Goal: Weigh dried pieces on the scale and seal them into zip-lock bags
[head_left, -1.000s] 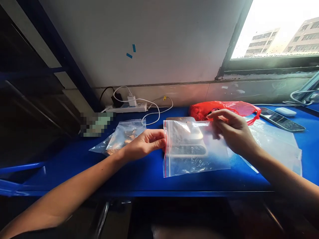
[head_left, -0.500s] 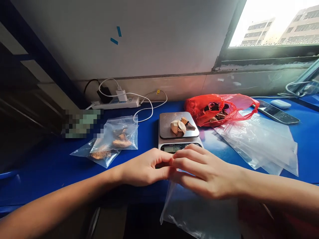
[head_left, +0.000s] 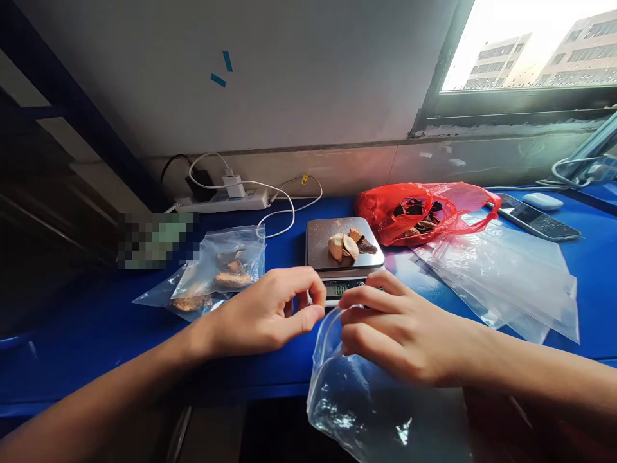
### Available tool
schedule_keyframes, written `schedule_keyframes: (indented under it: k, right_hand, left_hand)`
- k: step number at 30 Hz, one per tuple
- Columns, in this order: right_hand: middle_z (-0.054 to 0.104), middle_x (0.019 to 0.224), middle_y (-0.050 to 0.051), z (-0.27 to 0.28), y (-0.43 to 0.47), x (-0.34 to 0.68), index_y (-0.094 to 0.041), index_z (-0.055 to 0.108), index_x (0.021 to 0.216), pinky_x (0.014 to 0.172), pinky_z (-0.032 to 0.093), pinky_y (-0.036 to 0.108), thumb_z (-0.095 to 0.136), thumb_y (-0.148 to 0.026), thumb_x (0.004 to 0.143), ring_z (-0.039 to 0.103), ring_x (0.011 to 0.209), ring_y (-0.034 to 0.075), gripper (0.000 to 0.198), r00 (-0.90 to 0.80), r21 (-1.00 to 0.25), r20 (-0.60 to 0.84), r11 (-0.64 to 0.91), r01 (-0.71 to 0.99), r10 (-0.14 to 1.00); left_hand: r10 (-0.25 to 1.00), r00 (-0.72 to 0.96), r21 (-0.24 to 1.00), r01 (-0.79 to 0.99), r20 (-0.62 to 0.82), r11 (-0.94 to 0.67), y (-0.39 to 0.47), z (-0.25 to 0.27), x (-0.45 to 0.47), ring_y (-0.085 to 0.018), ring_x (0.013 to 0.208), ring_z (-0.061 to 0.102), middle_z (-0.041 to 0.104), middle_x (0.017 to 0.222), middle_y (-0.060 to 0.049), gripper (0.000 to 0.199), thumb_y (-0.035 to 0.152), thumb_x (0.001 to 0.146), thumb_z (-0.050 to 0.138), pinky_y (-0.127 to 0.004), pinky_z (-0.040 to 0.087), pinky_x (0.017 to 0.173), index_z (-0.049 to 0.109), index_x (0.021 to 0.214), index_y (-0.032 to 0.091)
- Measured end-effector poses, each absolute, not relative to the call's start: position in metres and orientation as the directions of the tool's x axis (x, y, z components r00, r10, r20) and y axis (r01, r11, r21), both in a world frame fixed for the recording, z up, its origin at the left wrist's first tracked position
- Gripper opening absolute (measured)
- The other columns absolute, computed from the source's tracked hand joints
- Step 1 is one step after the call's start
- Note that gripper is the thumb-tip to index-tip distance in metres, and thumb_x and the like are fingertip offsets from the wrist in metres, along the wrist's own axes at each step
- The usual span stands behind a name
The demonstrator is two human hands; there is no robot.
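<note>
My right hand (head_left: pixel 393 331) grips a clear zip bag (head_left: pixel 385 418) by its upper corner, fingers bent over the plastic. The bag hangs past the front edge of the table, its zip edge parted at the left. My left hand (head_left: pixel 274 312) is just left of that corner, thumb and forefinger pinched together; what they hold, if anything, is hidden. Behind the hands stands a small digital scale (head_left: pixel 315 226), its readout partly covered. On its pan lie several dried brown pieces (head_left: pixel 343 247), pale and dark, like shell or husk.
Two filled clear bags (head_left: pixel 236 244) lie at the left. A red plastic bag (head_left: pixel 385 199) of dark dried pieces sits behind right, beside flat clear bags (head_left: pixel 525 270). Farther right are a phone (head_left: pixel 535 218) and a white mouse-like object (head_left: pixel 543 201). A power strip (head_left: pixel 212 204) with cables runs along the wall.
My hands have come apart: the left has moved left, away from the right fingers. The zip bag has risen and swung more into sight, its edge spreading. The pieces on the scale stay put.
</note>
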State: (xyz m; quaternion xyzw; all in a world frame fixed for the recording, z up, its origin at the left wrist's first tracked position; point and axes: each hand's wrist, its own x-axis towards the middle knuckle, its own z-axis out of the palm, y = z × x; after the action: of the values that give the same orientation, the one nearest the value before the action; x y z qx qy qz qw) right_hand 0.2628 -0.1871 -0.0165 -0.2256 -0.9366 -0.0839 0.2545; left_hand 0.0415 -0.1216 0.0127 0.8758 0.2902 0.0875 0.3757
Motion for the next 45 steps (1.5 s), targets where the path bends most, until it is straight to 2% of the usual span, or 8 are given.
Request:
schedule_keyframes:
  k: [3, 7, 13, 20, 25, 30, 35, 45]
  right_hand:
    - [0.06, 0.07, 0.002, -0.022, -0.181, 0.266, -0.016, 0.056, 0.081, 0.068, 0.033, 0.032, 0.039, -0.011, 0.096, 0.047, 0.074, 0.015, 0.023, -0.753, 0.04, 0.498, 0.857, 0.514, 0.429]
    - [0.056, 0.068, 0.0, -0.028, -0.176, 0.267, -0.017, 0.053, 0.081, 0.066, 0.028, 0.03, 0.041, -0.011, 0.094, 0.042, 0.069, 0.014, 0.019, -0.77, 0.033, 0.44, 0.848, 0.529, 0.463]
    - [0.056, 0.068, -0.002, -0.031, -0.173, 0.268, -0.018, 0.053, 0.085, 0.071, 0.028, 0.03, 0.042, -0.011, 0.093, 0.043, 0.064, 0.012, 0.015, -0.724, -0.005, 0.475, 0.825, 0.566, 0.5]
    - [0.057, 0.07, -0.003, -0.023, -0.175, 0.267, -0.018, 0.048, 0.087, 0.076, 0.032, 0.031, 0.038, -0.007, 0.093, 0.044, 0.062, 0.011, 0.016, -0.694, -0.029, 0.523, 0.823, 0.567, 0.496]
    - [0.062, 0.073, -0.001, -0.027, -0.171, 0.268, -0.019, 0.045, 0.088, 0.083, 0.038, 0.034, 0.04, -0.01, 0.093, 0.053, 0.066, 0.012, 0.011, -0.649, -0.084, 0.566, 0.819, 0.567, 0.508]
    - [0.071, 0.087, 0.005, -0.029, -0.17, 0.27, -0.019, 0.043, 0.091, 0.097, 0.04, 0.043, 0.039, -0.011, 0.095, 0.066, 0.081, 0.015, 0.01, -0.65, -0.181, 0.52, 0.816, 0.549, 0.554]
    - [0.072, 0.099, 0.009, -0.028, -0.174, 0.27, -0.017, 0.047, 0.098, 0.103, 0.038, 0.049, 0.039, -0.016, 0.097, 0.068, 0.085, 0.016, 0.009, -0.683, -0.238, 0.432, 0.805, 0.543, 0.588]
    - [0.069, 0.09, 0.006, -0.021, -0.182, 0.262, -0.018, 0.054, 0.092, 0.095, 0.044, 0.04, 0.045, -0.014, 0.091, 0.063, 0.088, 0.016, 0.01, -0.774, -0.317, 0.252, 0.805, 0.501, 0.581]
  left_hand:
    - [0.411, 0.896, 0.694, 0.186, 0.171, -0.696, -0.126, 0.016, 0.038, -0.015, 0.079, 0.057, 0.063, 0.093, -0.005, 0.015, 0.03, 0.088, 0.058, -0.024, 0.047, 0.069, 0.059, 0.095, 0.016]
    - [0.203, 0.964, 0.654, 0.044, 0.17, -0.755, -0.128, 0.017, 0.033, -0.012, 0.066, 0.056, 0.065, 0.079, -0.002, 0.012, 0.029, 0.089, 0.059, -0.021, 0.044, 0.059, 0.06, 0.092, 0.017]
    - [0.357, 0.933, 0.653, 0.24, 0.05, -0.718, -0.128, 0.022, 0.032, -0.011, 0.068, 0.055, 0.064, 0.089, -0.002, 0.025, 0.027, 0.087, 0.061, -0.019, 0.043, 0.056, 0.055, 0.111, 0.019]
    - [0.324, 0.946, 0.739, 0.224, -0.007, -0.636, -0.127, 0.019, 0.028, -0.011, 0.074, 0.055, 0.061, 0.102, -0.003, 0.04, 0.022, 0.084, 0.066, -0.02, 0.045, 0.06, 0.047, 0.12, 0.022]
    - [0.298, 0.955, 0.874, 0.135, 0.012, -0.467, -0.128, 0.015, 0.03, -0.011, 0.072, 0.055, 0.06, 0.083, 0.0, 0.03, 0.017, 0.09, 0.057, -0.021, 0.044, 0.062, 0.046, 0.118, 0.02]
    - [0.37, 0.929, 0.8, 0.207, 0.02, -0.563, -0.125, 0.013, 0.032, -0.01, 0.065, 0.047, 0.05, 0.076, 0.004, 0.043, 0.031, 0.084, 0.068, -0.019, 0.038, 0.055, 0.05, 0.121, 0.02]
    - [0.325, 0.945, 0.695, 0.211, 0.034, -0.687, -0.121, 0.017, 0.032, -0.007, 0.05, 0.033, 0.036, 0.057, 0.008, 0.025, 0.035, 0.083, 0.069, -0.021, 0.027, 0.047, 0.064, 0.099, 0.016]
    - [0.158, 0.985, 0.7, 0.159, -0.067, -0.696, -0.115, 0.024, 0.031, -0.011, 0.059, 0.046, 0.047, 0.061, 0.001, 0.031, 0.031, 0.086, 0.064, -0.024, 0.033, 0.054, 0.055, 0.06, 0.016]
